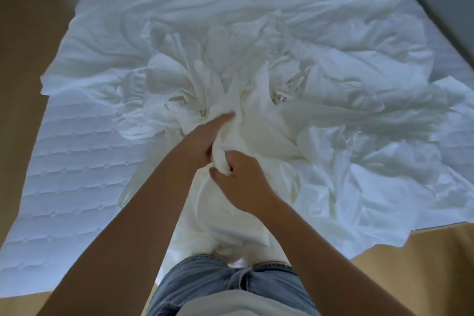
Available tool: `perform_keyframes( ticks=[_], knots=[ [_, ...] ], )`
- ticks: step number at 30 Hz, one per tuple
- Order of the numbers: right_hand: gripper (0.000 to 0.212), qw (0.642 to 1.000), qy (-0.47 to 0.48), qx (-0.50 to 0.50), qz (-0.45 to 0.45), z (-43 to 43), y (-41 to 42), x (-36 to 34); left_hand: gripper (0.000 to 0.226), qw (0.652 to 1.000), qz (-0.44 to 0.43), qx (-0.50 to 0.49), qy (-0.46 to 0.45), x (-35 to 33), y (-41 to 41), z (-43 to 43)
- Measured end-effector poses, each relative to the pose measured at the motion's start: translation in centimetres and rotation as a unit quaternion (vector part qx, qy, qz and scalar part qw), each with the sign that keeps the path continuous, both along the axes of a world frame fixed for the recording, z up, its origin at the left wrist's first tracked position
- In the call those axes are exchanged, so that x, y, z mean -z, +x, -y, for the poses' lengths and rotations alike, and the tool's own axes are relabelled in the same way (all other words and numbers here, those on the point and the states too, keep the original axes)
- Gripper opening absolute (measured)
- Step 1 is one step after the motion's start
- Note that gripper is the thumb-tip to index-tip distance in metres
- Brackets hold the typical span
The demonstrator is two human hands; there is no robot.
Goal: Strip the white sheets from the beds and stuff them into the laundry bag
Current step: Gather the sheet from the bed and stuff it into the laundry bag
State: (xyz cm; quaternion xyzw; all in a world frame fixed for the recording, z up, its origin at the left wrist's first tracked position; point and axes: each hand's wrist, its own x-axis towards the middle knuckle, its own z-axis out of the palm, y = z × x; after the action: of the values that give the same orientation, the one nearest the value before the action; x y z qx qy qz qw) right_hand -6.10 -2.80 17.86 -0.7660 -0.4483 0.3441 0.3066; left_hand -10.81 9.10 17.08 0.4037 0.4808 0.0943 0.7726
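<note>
The quilted mattress (pixel 66 161) lies bare at nine o'clock. Your left hand (pixel 202 141) and right hand (pixel 243 182) each have fingers curled tight around the white sheet (pixel 282 90), bunched at centre.

White sheet (pixel 256 41): thin, heavily crumpled, pulled loose, heaped over far and right parts of bed. Middle bunched into twisted rope running toward near edge. Small printed label (pixel 283 98) visible among folds right of centre. Right edge hangs past bed. Laundry bag not visible.
</note>
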Motion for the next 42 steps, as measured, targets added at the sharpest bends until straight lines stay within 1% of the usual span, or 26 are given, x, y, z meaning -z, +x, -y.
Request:
perform_keyframes(
  ticks=[2, 3, 4, 6, 7, 8, 10, 12, 14, 17, 18, 20, 21, 24, 25, 26, 27, 28, 29, 31, 33, 35, 36, 37, 40, 42],
  knots=[
    [0.032, 0.999, 0.022, -0.006, 0.024, 0.9, 0.0, 0.7, 0.012, 0.988, -0.117, 0.001, 0.098, -0.4, 0.0, -0.2],
    [0.018, 0.998, 0.044, 0.025, 0.037, 1.2, 0.3, 1.1, 0.015, 0.977, -0.148, -0.022, 0.150, -0.8, 0.0, -0.1],
    [0.029, 0.995, 0.053, 0.063, 0.059, 1.6, 0.8, 1.5, 0.019, 0.970, -0.150, -0.047, 0.185, -1.5, -0.2, 0.0],
    [0.082, 0.991, -0.015, 0.067, 0.116, 2.0, 2.0, 2.4, 0.024, 0.969, -0.097, -0.088, 0.210, -3.2, -1.2, 0.2],
    [0.093, 0.985, -0.063, 0.039, 0.153, 2.1, 2.3, 2.7, 0.026, 0.975, -0.046, -0.101, 0.192, -3.9, -2.0, 0.4],
    [0.093, 0.980, -0.089, 0.016, 0.179, 2.1, 2.3, 2.8, 0.029, 0.980, 0.008, -0.107, 0.166, -4.8, -2.8, 0.7],
    [0.062, 0.989, -0.026, 0.036, 0.138, 1.5, 2.5, 2.5, 0.032, 0.981, 0.058, -0.089, 0.160, -6.1, -4.0, 0.6],
    [0.029, 0.988, 0.087, 0.122, 0.027, 0.9, 2.2, 0.9, 0.026, 0.974, 0.004, -0.077, 0.212, -6.5, -4.6, 0.1],
    [0.020, 0.980, 0.137, 0.140, -0.024, 0.4, 1.9, -1.1, 0.025, 0.960, -0.082, -0.032, 0.267, -6.3, -4.6, 0.0],
    [0.015, 0.991, 0.088, 0.100, -0.007, -0.3, 2.0, -3.8, 0.107, 0.899, -0.238, 0.137, 0.341, -6.4, -4.9, 1.4],
    [0.013, 0.994, 0.049, 0.099, 0.008, -0.5, 2.4, -4.2, 0.110, 0.892, -0.243, 0.137, 0.355, -6.3, -5.0, 1.9],
    [0.007, 0.992, -0.017, 0.126, -0.001, -1.2, 3.6, -4.4, 0.094, 0.899, -0.164, 0.113, 0.390, -6.0, -5.2, 2.8],
    [0.004, 0.988, -0.032, 0.147, -0.021, -1.7, 4.1, -4.5, 0.091, 0.888, -0.127, 0.139, 0.419, -6.1, -5.3, 3.5],
    [0.011, 0.976, -0.054, 0.176, -0.120, -3.3, 5.7, -5.1, 0.097, 0.796, -0.132, 0.278, 0.521, -5.0, -4.8, 5.1],
    [0.012, 0.969, -0.070, 0.172, -0.162, -3.6, 6.4, -5.2, 0.086, 0.789, -0.120, 0.267, 0.540, -4.4, -4.3, 4.8],
    [0.012, 0.962, -0.084, 0.162, -0.205, -3.6, 6.9, -5.5, 0.066, 0.806, -0.099, 0.219, 0.542, -4.0, -3.7, 4.4],
    [0.016, 0.956, -0.090, 0.149, -0.237, -3.5, 7.3, -5.6, 0.043, 0.839, -0.082, 0.144, 0.518, -3.9, -3.1, 3.9],
    [0.033, 0.957, -0.081, 0.136, -0.244, -3.2, 7.6, -5.4, 0.025, 0.883, -0.071, 0.065, 0.460, -3.9, -2.4, 3.1],
    [0.055, 0.969, -0.057, 0.128, -0.204, -2.7, 7.7, -5.0, 0.015, 0.927, -0.057, -0.005, 0.370, -4.1, -1.8, 2.3],
    [0.089, 0.994, 0.041, 0.106, -0.008, -0.7, 6.4, -4.4, 0.013, 0.981, -0.033, -0.103, 0.161, -4.6, -0.9, 1.1],
    [0.108, 0.986, 0.131, 0.007, 0.104, 1.0, 4.0, -3.8, 0.015, 0.994, -0.007, -0.102, 0.024, -5.3, -0.5, 0.7],
    [0.119, 0.982, 0.135, -0.070, 0.113, 1.6, 2.3, -3.0, 0.017, 0.996, 0.033, -0.069, -0.039, -6.2, 0.1, 0.9],
    [0.121, 0.984, 0.142, -0.058, 0.088, 1.5, 2.2, -2.8, 0.017, 0.995, 0.059, -0.064, -0.055, -6.8, 0.4, 1.1],
    [0.114, 0.986, 0.157, -0.017, 0.049, 1.0, 2.6, -2.5, 0.017, 0.991, 0.090, -0.070, -0.066, -7.5, 0.8, 1.3],
    [0.058, 0.973, 0.199, 0.113, 0.006, -0.6, 4.3, -2.6, 0.020, 0.974, 0.195, -0.087, -0.075, -9.1, 1.2, 1.9],
    [0.035, 0.967, 0.190, 0.172, -0.002, -1.7, 5.3, -2.6, 0.021, 0.982, 0.181, -0.052, 0.019, -9.1, 0.9, 2.2]
  ],
)
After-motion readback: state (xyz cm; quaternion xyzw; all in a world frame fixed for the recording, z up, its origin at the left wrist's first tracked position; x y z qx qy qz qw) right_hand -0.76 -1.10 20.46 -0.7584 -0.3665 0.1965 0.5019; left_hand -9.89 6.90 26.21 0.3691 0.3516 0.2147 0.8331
